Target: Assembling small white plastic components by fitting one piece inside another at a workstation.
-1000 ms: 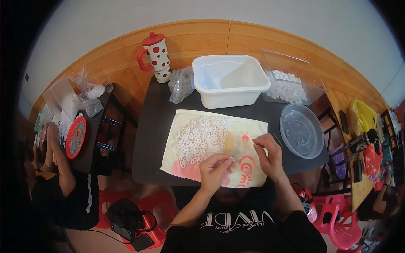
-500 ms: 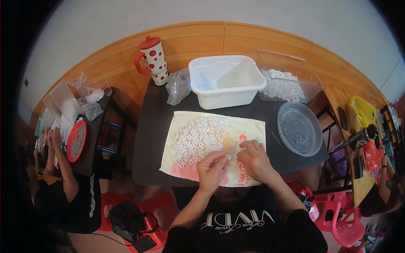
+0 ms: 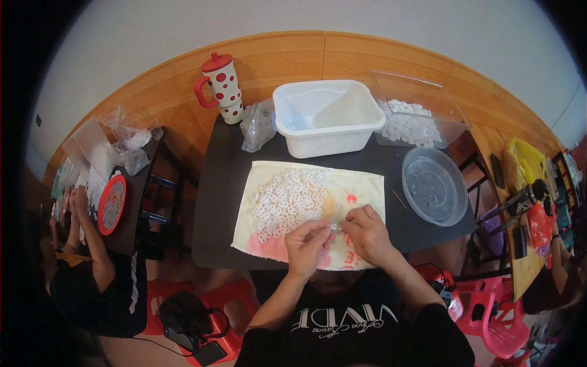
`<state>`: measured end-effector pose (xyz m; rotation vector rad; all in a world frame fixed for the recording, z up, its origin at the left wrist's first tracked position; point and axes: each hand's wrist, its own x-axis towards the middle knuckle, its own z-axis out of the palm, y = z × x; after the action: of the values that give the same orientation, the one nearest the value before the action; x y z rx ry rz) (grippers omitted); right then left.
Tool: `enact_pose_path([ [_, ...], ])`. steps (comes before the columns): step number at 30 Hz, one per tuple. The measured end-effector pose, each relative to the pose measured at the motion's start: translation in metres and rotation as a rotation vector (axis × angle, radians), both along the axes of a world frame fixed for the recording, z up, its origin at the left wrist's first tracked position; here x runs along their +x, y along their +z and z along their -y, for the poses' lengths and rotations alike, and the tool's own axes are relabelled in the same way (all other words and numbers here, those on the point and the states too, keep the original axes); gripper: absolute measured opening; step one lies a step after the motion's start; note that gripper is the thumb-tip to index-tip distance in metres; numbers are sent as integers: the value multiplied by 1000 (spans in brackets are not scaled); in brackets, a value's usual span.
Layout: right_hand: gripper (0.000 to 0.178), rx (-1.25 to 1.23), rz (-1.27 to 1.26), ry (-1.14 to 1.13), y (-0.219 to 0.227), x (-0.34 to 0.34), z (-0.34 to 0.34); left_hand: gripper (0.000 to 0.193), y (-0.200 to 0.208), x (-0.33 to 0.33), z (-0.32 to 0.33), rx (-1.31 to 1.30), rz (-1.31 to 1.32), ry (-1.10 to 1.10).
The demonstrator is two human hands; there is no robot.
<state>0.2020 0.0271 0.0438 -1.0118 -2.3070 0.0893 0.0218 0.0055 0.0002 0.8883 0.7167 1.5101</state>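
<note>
A small white plastic piece with two holes [image 3: 333, 227] is pinched at the fingertips of my left hand [image 3: 306, 246]. Close against its other side, my right hand [image 3: 368, 237] has thumb and forefinger drawn together; anything tiny between them is too small to make out. Both hands hover over a cream towel with pink and yellow prints [image 3: 361, 180]. On the towel's left half, beyond my left hand, lies a loose heap of similar white two-holed pieces [image 3: 287, 199].
Behind the towel stand a white plastic tub [image 3: 330, 137], a crumpled clear bag [image 3: 257, 126] and a red-dotted tumbler [image 3: 225, 88]. A clear bin [image 3: 449, 125] holds white pieces. At right are a round clear tray [image 3: 434, 186] and a thin stick [image 3: 399, 200]. Other people work at both sides.
My right hand has shifted slightly left and its fingers have closed in on the white piece. My left hand has stayed almost in place.
</note>
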Motion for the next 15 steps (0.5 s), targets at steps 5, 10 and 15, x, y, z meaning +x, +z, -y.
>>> enact_pose_path([
  [5,19,-4,-16,1,2,-1,-2,18,0,1,0,1,18,16],
  [10,18,-114,-239,77,0,8,-5,17,-1,0,0,6,16,-6],
  [15,20,-255,-334,24,9,15,-1,17,-2,0,-1,11,-5,-6],
])
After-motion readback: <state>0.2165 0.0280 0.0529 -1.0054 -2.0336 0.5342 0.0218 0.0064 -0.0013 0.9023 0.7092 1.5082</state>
